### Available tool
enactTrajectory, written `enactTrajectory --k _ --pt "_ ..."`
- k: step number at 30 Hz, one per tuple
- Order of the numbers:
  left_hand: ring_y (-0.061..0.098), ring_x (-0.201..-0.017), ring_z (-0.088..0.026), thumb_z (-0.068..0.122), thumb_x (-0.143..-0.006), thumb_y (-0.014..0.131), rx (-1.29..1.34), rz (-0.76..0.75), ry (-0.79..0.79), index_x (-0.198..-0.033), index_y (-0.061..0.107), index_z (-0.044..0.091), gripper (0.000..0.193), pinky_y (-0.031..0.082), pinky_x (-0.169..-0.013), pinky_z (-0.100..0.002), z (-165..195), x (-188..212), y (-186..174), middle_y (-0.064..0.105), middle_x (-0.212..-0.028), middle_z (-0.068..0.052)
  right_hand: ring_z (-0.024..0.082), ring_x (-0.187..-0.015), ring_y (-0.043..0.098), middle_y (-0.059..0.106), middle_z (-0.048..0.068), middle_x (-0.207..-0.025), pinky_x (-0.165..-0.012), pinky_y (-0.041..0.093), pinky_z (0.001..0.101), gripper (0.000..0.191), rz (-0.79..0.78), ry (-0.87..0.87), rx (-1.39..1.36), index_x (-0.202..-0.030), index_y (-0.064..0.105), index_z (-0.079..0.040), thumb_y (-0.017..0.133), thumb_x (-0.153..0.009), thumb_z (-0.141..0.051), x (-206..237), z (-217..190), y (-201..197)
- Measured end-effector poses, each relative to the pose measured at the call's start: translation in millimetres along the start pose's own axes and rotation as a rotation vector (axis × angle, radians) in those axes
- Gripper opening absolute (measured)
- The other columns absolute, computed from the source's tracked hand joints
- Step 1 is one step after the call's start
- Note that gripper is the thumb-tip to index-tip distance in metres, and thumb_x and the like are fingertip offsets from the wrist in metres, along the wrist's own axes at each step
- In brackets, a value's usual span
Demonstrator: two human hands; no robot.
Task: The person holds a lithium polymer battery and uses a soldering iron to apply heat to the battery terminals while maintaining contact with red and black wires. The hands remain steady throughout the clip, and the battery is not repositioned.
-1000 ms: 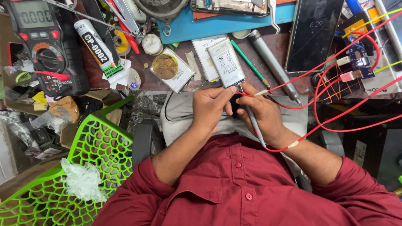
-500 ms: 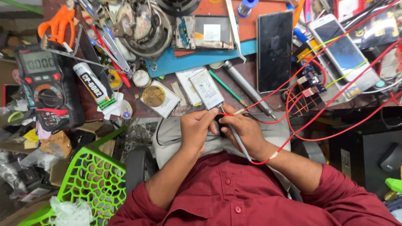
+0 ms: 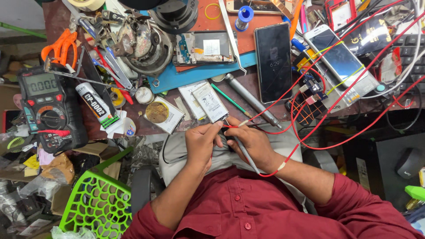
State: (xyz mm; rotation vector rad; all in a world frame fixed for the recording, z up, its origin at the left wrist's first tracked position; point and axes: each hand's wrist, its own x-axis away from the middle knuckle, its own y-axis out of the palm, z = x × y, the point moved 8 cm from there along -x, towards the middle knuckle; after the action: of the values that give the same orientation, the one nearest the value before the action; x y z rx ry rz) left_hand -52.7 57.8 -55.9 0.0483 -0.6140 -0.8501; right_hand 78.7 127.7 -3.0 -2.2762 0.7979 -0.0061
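Note:
My left hand (image 3: 202,141) and my right hand (image 3: 250,142) meet at the near edge of a cluttered bench, over my lap. The left fingers pinch a thin red wire (image 3: 230,126) just below a flat white phone battery (image 3: 211,103). The right hand grips a slim grey pen-like tool (image 3: 246,155), its tip pointing up toward the battery's lower end. What lies between the two hands is hidden by the fingers. Red leads (image 3: 310,110) loop away to the right.
A black multimeter (image 3: 49,108) sits at left by a white glue tube (image 3: 95,106). A dark phone (image 3: 273,62), a second phone (image 3: 338,55), an opened phone frame (image 3: 204,47), orange scissors (image 3: 62,46) and a grey metal rod (image 3: 250,99) crowd the bench. A green plastic basket (image 3: 95,203) stands lower left.
The view has tilted up, showing more of the far bench. Both hands stay together at the battery's lower end, still on the wire and tool.

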Motion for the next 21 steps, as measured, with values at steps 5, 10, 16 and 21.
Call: enactTrajectory --k 5,10,16,21 --pt "0.05 -0.045 -0.007 0.01 -0.091 0.073 0.009 0.008 -0.009 -0.073 0.076 -0.001 0.021 0.031 -0.047 -0.023 1.2 -0.1 -0.6 0.061 -0.053 -0.004 0.035 -0.087 0.07 0.071 0.013 -0.101 -0.072 0.054 0.0433 0.024 0.021 -0.028 -0.023 -0.111 0.061 -0.011 0.074 -0.092 -0.018 -1.1 -3.4 -1.8" --pt "0.051 -0.046 -0.007 0.01 -0.093 0.073 0.006 -0.015 0.01 -0.071 0.074 -0.001 0.025 0.032 -0.048 -0.023 3.8 0.3 0.4 0.061 -0.054 -0.004 0.035 -0.086 0.069 0.07 0.013 -0.098 -0.071 0.053 0.0438 0.024 0.008 -0.015 -0.019 -0.111 0.061 -0.011 0.074 -0.091 -0.016 -1.1 -3.2 -1.9" --pt "0.051 -0.046 -0.008 0.009 -0.092 0.072 0.059 -0.016 -0.021 -0.068 0.071 -0.001 0.026 0.032 -0.047 -0.024 0.9 2.6 2.0 0.061 -0.055 -0.003 0.035 -0.085 0.068 0.07 0.013 -0.097 -0.071 0.053 0.044 0.024 0.018 -0.039 -0.018 -0.111 0.06 -0.011 0.074 -0.091 -0.014 -0.2 -5.0 -3.5" --pt "0.05 -0.048 -0.007 0.009 -0.094 0.072 0.031 -0.03 0.03 -0.068 0.071 -0.002 0.028 0.033 -0.048 -0.023 3.5 1.9 3.0 0.061 -0.056 -0.003 0.035 -0.083 0.069 0.07 0.012 -0.095 -0.071 0.053 0.0443 0.025 0.025 -0.029 -0.023 -0.111 0.061 -0.011 0.074 -0.09 -0.015 -1.0 -5.4 -4.7"
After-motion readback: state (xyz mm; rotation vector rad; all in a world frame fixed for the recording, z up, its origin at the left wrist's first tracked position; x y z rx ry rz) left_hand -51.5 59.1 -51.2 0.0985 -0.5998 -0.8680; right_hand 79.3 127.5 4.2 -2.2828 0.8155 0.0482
